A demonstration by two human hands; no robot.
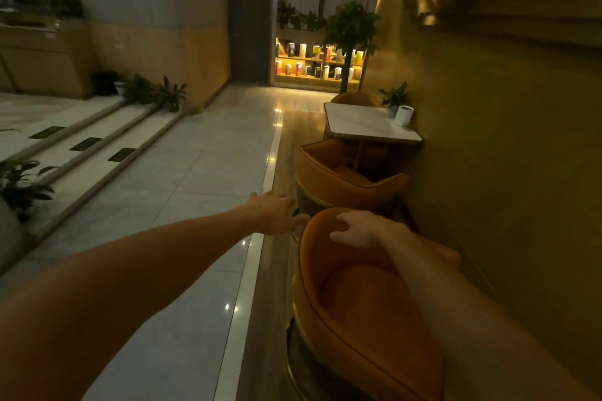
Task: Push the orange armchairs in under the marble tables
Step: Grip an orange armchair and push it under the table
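An orange armchair [355, 299] stands close in front of me, its curved back turned away from me. My right hand [358, 228] rests on the top of that back, fingers spread over the rim. My left hand [277, 212] reaches out open just left of the rim, holding nothing. Beyond it a second orange armchair [338, 179] faces a white marble table [361, 124] set against the wall. A third orange armchair [356, 98] shows behind the table's far side.
A yellow wall [505, 140] runs along the right. On the table stand a small potted plant [394, 98] and a white cylinder [404, 115]. Left of the raised wooden strip lies tiled floor [182, 192], with steps [97, 146], plants, a potted tree [350, 29] and a lit shelf [317, 63].
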